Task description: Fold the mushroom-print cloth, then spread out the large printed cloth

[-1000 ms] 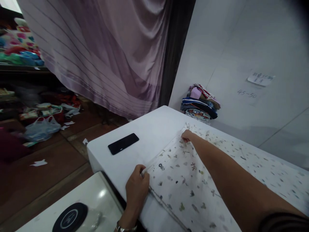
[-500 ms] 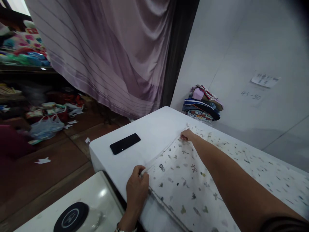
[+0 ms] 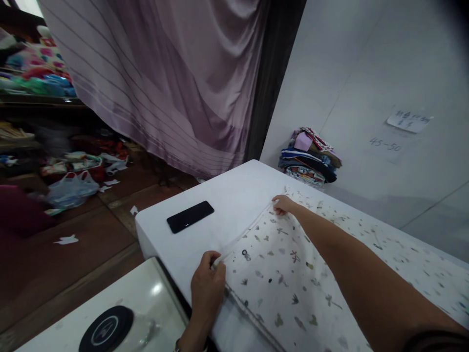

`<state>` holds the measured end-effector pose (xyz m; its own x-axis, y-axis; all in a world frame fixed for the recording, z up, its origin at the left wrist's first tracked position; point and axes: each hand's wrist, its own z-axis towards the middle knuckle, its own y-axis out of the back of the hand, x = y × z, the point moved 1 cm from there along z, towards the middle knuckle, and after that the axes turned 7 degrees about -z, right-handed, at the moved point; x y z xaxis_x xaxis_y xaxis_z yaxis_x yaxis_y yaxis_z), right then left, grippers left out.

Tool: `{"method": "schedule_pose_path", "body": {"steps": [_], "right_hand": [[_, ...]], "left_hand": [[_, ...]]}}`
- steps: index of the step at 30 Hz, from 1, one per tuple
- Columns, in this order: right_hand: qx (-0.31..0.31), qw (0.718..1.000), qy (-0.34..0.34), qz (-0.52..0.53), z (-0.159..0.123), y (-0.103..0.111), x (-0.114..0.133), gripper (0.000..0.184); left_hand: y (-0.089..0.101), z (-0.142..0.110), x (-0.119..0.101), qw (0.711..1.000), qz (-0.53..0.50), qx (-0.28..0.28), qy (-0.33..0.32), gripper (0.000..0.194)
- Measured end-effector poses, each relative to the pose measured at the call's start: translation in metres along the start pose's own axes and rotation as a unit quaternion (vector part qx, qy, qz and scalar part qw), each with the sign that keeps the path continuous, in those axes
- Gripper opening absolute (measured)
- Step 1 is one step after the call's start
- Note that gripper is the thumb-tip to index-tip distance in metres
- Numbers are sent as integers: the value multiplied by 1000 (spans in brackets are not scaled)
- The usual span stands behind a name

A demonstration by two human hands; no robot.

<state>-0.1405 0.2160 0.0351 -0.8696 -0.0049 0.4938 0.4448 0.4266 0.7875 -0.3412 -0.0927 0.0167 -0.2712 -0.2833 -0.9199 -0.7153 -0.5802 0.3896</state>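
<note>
White fabric (image 3: pixel 271 264) printed with small leaf-like and other motifs lies over the white-covered table (image 3: pixel 230 195) and runs off to the right. My left hand (image 3: pixel 208 278) pinches its near left corner between thumb and fingers. Farther along the same edge, my right hand (image 3: pixel 283 204) is closed on the fabric, with the arm reaching across the cloth. Between the two hands the edge runs fairly straight, and the cloth by my right forearm is slightly raised. A black phone (image 3: pixel 190 216) lies on the table, left of the fabric.
A stack of folded clothes (image 3: pixel 308 156) sits at the table's far edge against the grey wall (image 3: pixel 366 73). A pale machine top (image 3: pixel 146 293) with a round black part (image 3: pixel 106 328) adjoins the table. A purple curtain (image 3: pixel 176 88) hangs behind; bags (image 3: pixel 73 188) and scraps lie on the floor.
My right hand has shifted very slightly to the left along with the fabric edge it holds. My left hand stays in place. The view has turned slightly.
</note>
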Motion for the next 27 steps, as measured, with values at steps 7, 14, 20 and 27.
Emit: {"method": "schedule_pose_path", "body": {"steps": [7, 14, 20, 27], "right_hand": [[24, 978, 97, -184, -2, 2, 14, 28], [53, 946, 167, -272, -13, 2, 18, 25], [29, 932, 188, -309, -12, -1, 20, 16], [1, 915, 197, -351, -7, -8, 25, 22]], "left_hand": [[1, 1, 0, 1000, 4, 5, 1, 13], [1, -1, -1, 1000, 7, 4, 2, 12], [1, 0, 0, 1000, 6, -6, 3, 13], [1, 0, 1, 999, -34, -14, 3, 13]]}}
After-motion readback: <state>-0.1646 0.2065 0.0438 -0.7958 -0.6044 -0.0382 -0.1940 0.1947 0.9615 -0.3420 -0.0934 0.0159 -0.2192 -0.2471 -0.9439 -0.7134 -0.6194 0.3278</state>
